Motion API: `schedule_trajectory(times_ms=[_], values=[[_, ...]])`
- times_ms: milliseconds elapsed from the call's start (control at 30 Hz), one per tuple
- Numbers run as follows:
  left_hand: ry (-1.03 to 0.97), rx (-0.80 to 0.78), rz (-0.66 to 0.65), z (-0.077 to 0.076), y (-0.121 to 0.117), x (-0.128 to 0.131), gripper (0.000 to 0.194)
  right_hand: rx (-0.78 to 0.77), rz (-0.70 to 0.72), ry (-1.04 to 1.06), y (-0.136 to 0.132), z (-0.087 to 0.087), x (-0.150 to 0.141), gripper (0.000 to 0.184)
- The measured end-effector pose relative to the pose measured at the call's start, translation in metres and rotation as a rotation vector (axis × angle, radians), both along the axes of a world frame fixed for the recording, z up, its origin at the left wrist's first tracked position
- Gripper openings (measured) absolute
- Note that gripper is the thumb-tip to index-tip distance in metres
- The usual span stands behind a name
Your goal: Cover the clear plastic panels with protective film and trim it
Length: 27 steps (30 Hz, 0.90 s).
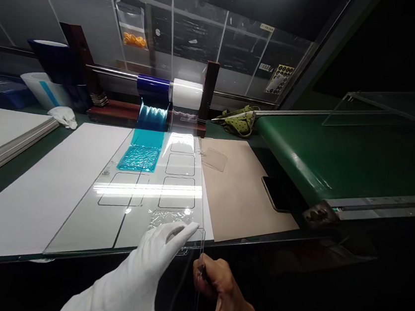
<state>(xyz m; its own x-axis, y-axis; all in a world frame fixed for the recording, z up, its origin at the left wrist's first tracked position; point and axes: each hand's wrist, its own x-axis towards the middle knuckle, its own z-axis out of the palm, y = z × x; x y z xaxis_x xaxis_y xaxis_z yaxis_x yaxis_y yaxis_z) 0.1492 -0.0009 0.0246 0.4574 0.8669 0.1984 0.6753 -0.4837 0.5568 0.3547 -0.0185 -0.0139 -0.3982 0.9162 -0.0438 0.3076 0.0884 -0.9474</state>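
My left hand [150, 259], in a white glove, grips a thin clear panel [196, 299] that is seen almost edge-on in front of the table. Its thumb lies close to the panel's top corner. My bare right hand [224, 287] is closed beside the panel, fingers bent in a pinch at its face or edge; what lies between them is dark and too small to name. Beyond the hands, a clear sheet with black rounded outlines [177, 194] lies on the table. Turquoise film [139, 159] and crinkled clear film [170, 217] rest on that sheet.
A blue film roll [153, 88] and a white roll [187, 93] hang on a metal rod behind. On the right are a phone [280, 193], brown paper [240, 194] and a green conveyor belt [373, 149]. White boards [3, 137] stack at left.
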Motion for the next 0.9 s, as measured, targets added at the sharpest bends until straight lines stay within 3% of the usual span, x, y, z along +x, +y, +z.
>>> schedule_trajectory(times_ms=[167, 333, 500, 567, 633, 700, 767, 833, 900], values=[[-0.002, -0.160, -0.089, 0.019, 0.008, 0.010, 0.107, 0.046, -0.059, 0.042, 0.000, -0.009, 0.007, 0.070], [0.051, -0.139, -0.065, 0.025, 0.014, 0.025, 0.108, 0.156, -0.141, 0.127, 0.003, -0.018, 0.007, 0.068], [0.117, 0.040, 0.148, 0.019, 0.018, 0.034, 0.105, 0.491, -0.417, 0.362, 0.017, -0.013, 0.020, 0.054], [0.118, 0.044, 0.225, 0.016, 0.019, 0.031, 0.104, 0.568, -0.449, 0.233, 0.042, -0.008, 0.037, 0.047], [0.049, -0.032, 0.236, 0.012, 0.020, 0.024, 0.106, 0.588, -0.402, -0.092, 0.077, -0.008, 0.058, 0.035], [-0.173, -0.262, 0.202, 0.008, 0.019, 0.015, 0.106, 0.564, -0.323, -0.445, 0.116, -0.016, 0.075, 0.027], [-0.647, -0.629, 0.101, 0.003, 0.016, 0.006, 0.097, 0.557, -0.226, -0.698, 0.149, -0.028, 0.084, 0.023], [-1.227, -0.989, -0.011, -0.004, 0.011, 0.002, 0.094, 0.571, -0.145, -0.799, 0.169, -0.036, 0.086, 0.022], [-1.599, -1.178, -0.073, -0.011, 0.006, 0.001, 0.105, 0.638, -0.115, -0.793, 0.173, -0.033, 0.079, 0.029]])
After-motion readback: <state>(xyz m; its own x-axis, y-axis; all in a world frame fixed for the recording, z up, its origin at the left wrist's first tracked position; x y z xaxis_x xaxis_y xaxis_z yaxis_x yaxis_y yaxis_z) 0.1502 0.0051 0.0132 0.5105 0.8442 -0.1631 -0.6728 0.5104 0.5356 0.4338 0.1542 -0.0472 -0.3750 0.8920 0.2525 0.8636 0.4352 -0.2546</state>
